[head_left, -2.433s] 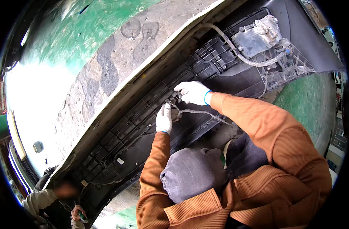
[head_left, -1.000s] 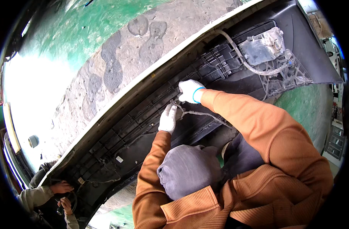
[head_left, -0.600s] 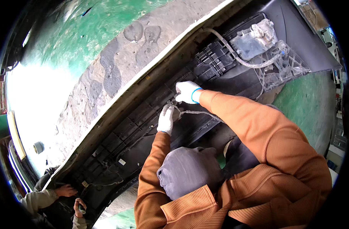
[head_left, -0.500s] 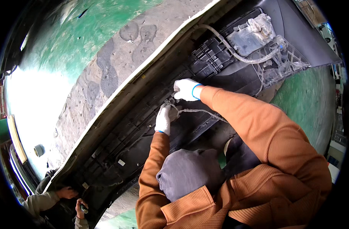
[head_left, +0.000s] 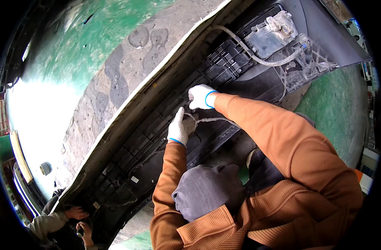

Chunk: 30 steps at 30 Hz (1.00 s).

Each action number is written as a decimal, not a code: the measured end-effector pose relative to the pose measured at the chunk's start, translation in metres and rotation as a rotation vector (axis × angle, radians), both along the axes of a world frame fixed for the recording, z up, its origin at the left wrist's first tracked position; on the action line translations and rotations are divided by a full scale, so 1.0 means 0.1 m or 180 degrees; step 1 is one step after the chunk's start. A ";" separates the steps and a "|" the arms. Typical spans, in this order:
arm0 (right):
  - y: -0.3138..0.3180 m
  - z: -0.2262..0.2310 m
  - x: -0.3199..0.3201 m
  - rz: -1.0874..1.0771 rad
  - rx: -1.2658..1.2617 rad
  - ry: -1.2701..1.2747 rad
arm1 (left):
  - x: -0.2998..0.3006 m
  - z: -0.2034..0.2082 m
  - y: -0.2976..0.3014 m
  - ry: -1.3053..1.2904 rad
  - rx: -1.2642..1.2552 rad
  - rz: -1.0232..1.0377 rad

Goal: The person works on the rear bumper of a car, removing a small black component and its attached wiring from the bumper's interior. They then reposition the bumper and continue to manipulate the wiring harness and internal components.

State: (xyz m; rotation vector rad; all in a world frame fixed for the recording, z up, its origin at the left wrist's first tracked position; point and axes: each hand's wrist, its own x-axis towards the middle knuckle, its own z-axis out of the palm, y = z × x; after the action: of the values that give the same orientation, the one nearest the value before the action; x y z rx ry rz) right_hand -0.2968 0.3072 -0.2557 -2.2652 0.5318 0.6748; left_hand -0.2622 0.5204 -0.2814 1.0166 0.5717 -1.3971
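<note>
**Two gloved hands on a cable inside an upturned car bumper**

A black plastic bumper (head_left: 165, 137) lies inside-up on the floor, running from the lower left of the frame to the upper right. The person in the orange sweater bends over it, both hands in white knit gloves, close together near the centre of the frame. The left hand (head_left: 178, 129) is curled shut on a thin pale cable (head_left: 211, 120), which trails to the right under the right forearm. The right hand (head_left: 201, 96) sits just above it, fingers bent down onto the ribbed inner face of the bumper; whether it pinches anything cannot be told.

At the upper right of the frame a translucent plastic tank (head_left: 270, 35) sits in the bumper's end, with a pale hose (head_left: 240, 46) curving from it along the edge. The floor (head_left: 115, 50) is worn green paint over grey concrete, with strong glare at the left. At the lower left of the frame another person's bare hands (head_left: 80, 221) rest at the far end of the bumper.
</note>
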 end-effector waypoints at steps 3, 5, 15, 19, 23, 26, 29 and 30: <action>0.00 -0.01 0.01 0.0010 -0.0057 0.0053 | -0.04 0.00 0.00 -0.0235 0.0024 -0.0031; 0.01 0.01 0.01 0.0001 -0.0078 0.0133 | -0.06 0.01 0.00 -0.0304 -0.0012 0.0022; 0.01 0.08 0.08 0.0117 -0.0125 0.0374 | -0.09 -0.06 0.03 -0.0291 -0.0040 0.0216; -0.01 0.06 0.01 -0.0018 0.0067 0.0154 | -0.09 -0.10 0.02 -0.0224 -0.0073 0.0309; -0.02 0.07 0.01 0.0015 0.0032 0.0215 | -0.10 -0.06 0.01 -0.0287 0.0007 0.0238; -0.01 0.12 0.05 0.0046 -0.0057 0.0345 | -0.10 -0.01 0.01 -0.0360 0.0028 0.0183; 0.01 0.16 0.06 -0.0004 -0.0215 0.0584 | -0.12 0.01 0.01 -0.0516 0.0048 0.0087; 0.02 0.17 0.03 -0.0092 -0.0247 0.0692 | -0.13 0.02 0.02 -0.0615 0.0029 0.0070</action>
State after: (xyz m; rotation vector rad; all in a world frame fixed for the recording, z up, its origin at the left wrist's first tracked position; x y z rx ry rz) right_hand -0.2933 0.3091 -0.2385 -2.2643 0.7043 0.9061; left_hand -0.2748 0.5224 -0.2798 1.1348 0.4454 -1.2611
